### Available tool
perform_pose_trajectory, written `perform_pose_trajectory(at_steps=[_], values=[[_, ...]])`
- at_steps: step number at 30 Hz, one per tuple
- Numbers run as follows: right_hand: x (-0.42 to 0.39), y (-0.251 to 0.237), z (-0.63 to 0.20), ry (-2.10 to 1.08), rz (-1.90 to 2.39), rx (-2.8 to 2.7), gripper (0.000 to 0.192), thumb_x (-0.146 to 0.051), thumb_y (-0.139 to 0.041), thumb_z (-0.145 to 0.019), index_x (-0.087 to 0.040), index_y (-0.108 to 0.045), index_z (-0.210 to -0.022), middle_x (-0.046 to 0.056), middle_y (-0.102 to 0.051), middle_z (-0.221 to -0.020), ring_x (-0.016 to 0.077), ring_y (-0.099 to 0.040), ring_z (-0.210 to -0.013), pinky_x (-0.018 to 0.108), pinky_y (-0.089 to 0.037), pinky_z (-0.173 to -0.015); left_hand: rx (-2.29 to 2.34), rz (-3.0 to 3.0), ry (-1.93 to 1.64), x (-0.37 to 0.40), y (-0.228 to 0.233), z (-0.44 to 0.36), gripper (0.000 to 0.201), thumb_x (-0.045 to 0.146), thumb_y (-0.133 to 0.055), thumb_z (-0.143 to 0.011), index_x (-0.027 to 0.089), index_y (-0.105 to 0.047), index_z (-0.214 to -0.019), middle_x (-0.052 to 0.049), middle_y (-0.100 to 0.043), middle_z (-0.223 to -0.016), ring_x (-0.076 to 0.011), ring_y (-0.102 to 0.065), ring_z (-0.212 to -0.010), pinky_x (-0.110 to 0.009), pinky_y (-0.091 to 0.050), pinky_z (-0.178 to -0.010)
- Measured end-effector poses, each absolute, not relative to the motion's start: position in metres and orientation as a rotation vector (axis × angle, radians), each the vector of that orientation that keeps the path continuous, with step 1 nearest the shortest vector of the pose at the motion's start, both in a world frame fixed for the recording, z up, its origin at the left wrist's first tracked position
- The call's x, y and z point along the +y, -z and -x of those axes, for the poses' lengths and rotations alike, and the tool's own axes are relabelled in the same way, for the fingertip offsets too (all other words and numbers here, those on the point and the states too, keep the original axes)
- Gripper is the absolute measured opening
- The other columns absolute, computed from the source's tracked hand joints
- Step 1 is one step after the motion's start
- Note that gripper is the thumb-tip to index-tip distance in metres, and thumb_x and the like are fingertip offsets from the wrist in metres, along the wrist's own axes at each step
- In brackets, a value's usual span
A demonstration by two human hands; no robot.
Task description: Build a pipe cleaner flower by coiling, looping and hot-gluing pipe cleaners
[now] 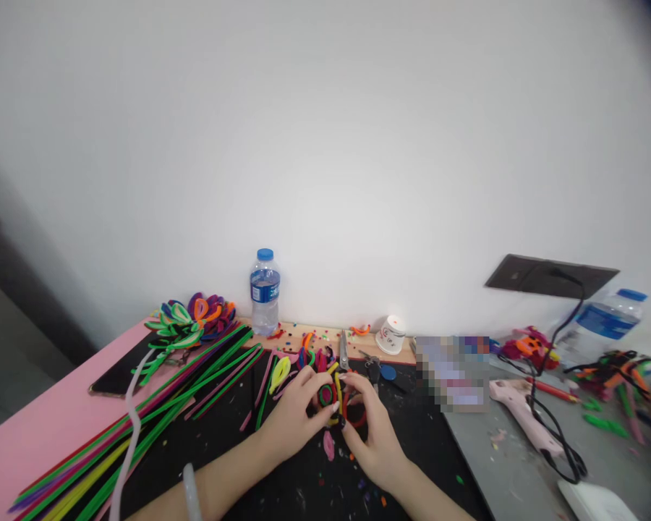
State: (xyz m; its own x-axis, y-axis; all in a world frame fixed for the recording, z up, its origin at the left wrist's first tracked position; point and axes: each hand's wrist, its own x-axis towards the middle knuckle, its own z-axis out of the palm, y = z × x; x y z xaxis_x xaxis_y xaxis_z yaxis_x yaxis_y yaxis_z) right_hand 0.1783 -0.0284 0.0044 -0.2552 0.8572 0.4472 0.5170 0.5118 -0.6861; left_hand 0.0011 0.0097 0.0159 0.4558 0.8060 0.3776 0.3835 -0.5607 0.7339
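both hands (333,416) pinch looped pipe cleaners (337,396) mid-table, straight stems (157,412) crowding left.

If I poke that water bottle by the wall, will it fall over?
Probably quite easily. The water bottle stands upright, tall and narrow, so a push near its blue cap would likely tip it. It looks like thin clear plastic, so probably light. Once down, its round body could roll toward the pipe cleaners.

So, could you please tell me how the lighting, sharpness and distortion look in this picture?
Head view: even, soft light, bright white wall, no hard shadows; corners darken and blur, edges bend like a fisheye; a pixelated patch hides something; both hands and pipe cleaners are fairly sharp.
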Motion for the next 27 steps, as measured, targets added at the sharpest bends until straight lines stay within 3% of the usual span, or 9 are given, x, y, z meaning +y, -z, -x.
perform_pose_trajectory(at_steps=[7, 12, 22, 27], values=[[-0.026, -0.002, -0.179, -0.51, 1.144, -1.858, 0.047, -0.014, -0.047, -0.08, -0.02, -0.034, -0.125, 0.012, -0.045, -0.123, 0.0232, -0.048, -0.109, 0.033, -0.044, -0.086, 1.019, -2.143, -0.963, 0.009, -0.019, 0.0, 0.021, 0.021, -0.053, -0.081, 0.022, -0.05, -0.102, 0.002, -0.041, -0.077, -0.014, -0.049, -0.071, -0.027, -0.043, -0.07], [-0.024, -0.004, -0.178, -0.533, 1.147, -1.769, 0.006, -0.014, -0.044, -0.083, -0.02, -0.044, -0.086, 0.008, -0.053, -0.101, 0.0199, -0.052, -0.097, 0.03, -0.043, -0.08, 1.035, -2.146, -0.945, 0.009, -0.021, 0.001, 0.019, 0.021, -0.054, -0.081, 0.02, -0.05, -0.099, 0.002, -0.042, -0.077, -0.014, -0.049, -0.07, -0.027, -0.043, -0.07], [-0.017, 0.004, -0.178, -0.552, 1.227, -1.763, 0.024, -0.011, -0.054, -0.078, -0.019, -0.039, -0.062, 0.002, -0.053, -0.073, 0.0155, -0.053, -0.071, 0.025, -0.04, -0.066, 1.006, -2.124, -0.974, 0.01, -0.014, -0.001, 0.02, 0.021, -0.054, -0.081, 0.02, -0.05, -0.1, 0.002, -0.041, -0.077, -0.0129, -0.048, -0.068, -0.026, -0.043, -0.068], [-0.017, 0.007, -0.179, -0.581, 1.259, -1.738, 0.024, -0.013, -0.056, -0.078, -0.019, -0.041, -0.059, 0.001, -0.054, -0.069, 0.0146, -0.053, -0.066, 0.024, -0.039, -0.062, 1.002, -2.11, -0.972, 0.01, -0.013, -0.001, 0.02, 0.021, -0.055, -0.08, 0.021, -0.05, -0.1, 0.003, -0.041, -0.077, -0.0126, -0.049, -0.068, -0.025, -0.043, -0.068]])
